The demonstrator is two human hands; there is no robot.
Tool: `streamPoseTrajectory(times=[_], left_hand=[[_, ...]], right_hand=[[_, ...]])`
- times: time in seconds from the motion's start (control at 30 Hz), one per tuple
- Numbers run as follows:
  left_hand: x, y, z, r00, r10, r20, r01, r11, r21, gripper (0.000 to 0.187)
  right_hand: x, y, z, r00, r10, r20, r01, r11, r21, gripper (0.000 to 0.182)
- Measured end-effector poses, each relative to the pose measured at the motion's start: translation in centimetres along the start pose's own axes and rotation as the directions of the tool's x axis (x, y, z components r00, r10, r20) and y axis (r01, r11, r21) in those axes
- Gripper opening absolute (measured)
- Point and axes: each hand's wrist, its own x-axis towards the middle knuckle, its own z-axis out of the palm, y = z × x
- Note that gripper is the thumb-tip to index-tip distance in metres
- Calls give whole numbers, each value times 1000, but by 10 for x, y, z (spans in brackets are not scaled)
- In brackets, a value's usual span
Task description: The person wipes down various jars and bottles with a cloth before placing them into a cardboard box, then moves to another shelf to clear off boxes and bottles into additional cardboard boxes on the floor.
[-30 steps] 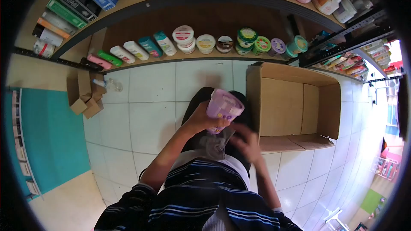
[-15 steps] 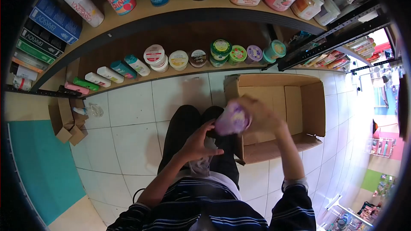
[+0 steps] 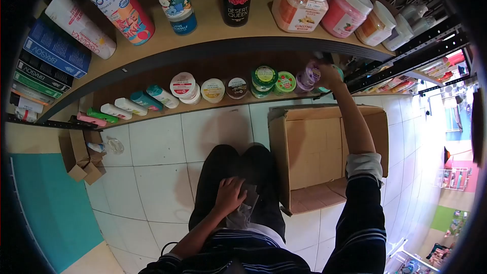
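My right hand (image 3: 331, 77) reaches onto the lower shelf at the right, its fingers closed on a purple-lidded jar (image 3: 310, 74). The jar is beside a green-lidded jar (image 3: 285, 82), and a teal jar is partly hidden behind the hand. My left hand (image 3: 231, 194) rests on my lap, over a crumpled clear plastic bag (image 3: 244, 212). Its fingers look slightly curled over the bag; whether they grip it I cannot make out.
An open cardboard box (image 3: 314, 147) stands on the floor at the right, below my right forearm. The upper shelf edge (image 3: 203, 45) overhangs the jar row. Spray bottles and tall jars stand above. Small cartons (image 3: 81, 160) lie at the left.
My right hand has moved from above my lap up to the lower shelf with the purple jar. My left hand has lowered onto the plastic bag. The view has tilted slightly upward.
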Motion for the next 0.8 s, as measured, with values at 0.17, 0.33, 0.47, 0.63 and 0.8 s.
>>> streamPoseTrajectory(times=[0.17, 0.33, 0.47, 0.63, 0.8], left_hand=[[2, 1, 0, 1000, -4, -7, 4, 1000, -10, 38], [2, 0, 1, 1000, -8, -19, 8, 1000, 7, 38], [1, 0, 1, 1000, -11, -24, 11, 1000, -8, 37], [0, 0, -1, 1000, -12, -23, 12, 1000, -17, 36], [0, -3, 0, 1000, -6, -24, 5, 1000, -26, 35]], right_hand=[[9, 15, 13, 992, -126, 13, 125, 991, 38, 75], [13, 17, 12, 990, -81, 115, 76, 996, 45, 85], [11, 14, 16, 983, 20, 183, -18, 1000, -14, 90], [-8, 6, 19, 993, -92, -69, 100, 988, 116, 82], [2, 11, 16, 996, 19, 82, -29, 993, 116, 77]])
